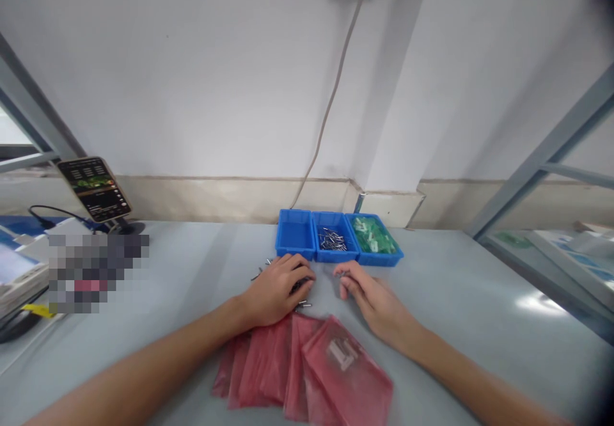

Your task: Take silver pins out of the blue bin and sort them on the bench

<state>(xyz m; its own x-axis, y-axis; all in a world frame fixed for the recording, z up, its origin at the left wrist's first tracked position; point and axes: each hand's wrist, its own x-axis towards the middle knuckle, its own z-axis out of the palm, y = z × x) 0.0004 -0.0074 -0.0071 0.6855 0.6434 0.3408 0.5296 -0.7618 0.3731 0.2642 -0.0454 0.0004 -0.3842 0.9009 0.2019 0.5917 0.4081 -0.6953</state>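
Curled over a small pile of metal screws (304, 304) on the table is my left hand (273, 288). Dark and shiny pieces show between its thumb and fingers, and some lie loose around it. My right hand (378, 304) is a little to the right, its thumb and fingers pinched on a small grey metal piece that looks like a screw (341, 275). Just below my hands, several pink plastic bags (268, 368) lie overlapped. The top bag (359, 381) shows a white label or piece inside.
Three blue bins stand behind my hands: an empty bin (295, 234), a bin (355, 256) with metal screws, and a bin (391, 260) with green bags. A phone (94, 189) on a stand is at left. A grey cable (330, 103) hangs along the wall.
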